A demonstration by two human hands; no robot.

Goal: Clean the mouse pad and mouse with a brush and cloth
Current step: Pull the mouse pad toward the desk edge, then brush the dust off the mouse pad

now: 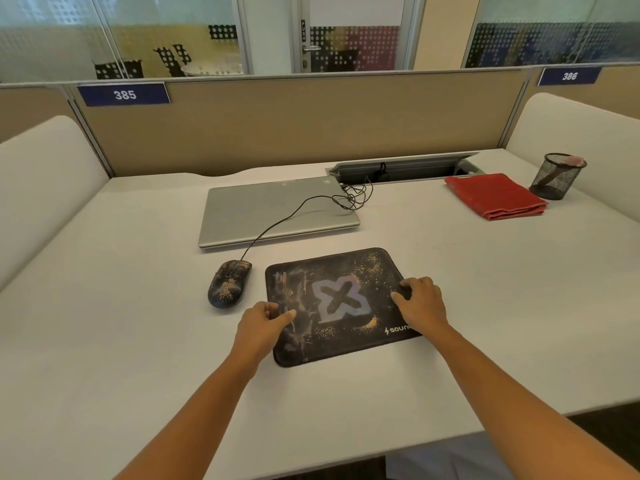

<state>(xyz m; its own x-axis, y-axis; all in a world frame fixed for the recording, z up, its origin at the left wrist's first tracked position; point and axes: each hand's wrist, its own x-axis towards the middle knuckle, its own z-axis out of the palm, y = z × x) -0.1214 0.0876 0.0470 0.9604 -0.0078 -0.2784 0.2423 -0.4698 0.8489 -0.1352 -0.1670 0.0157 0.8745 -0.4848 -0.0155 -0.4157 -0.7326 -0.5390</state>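
A dusty black mouse pad is lying on the white desk, the soiled wired mouse just beside its left edge. The left hand is pinching the pad's left edge, thumb on top. The right hand is gripping the right edge, fingers curled, seemingly clamped.

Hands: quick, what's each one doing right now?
Left hand: gripping the left edge of the mouse pad.
Right hand: gripping the pad's right edge.

Head-worn view, down over desk
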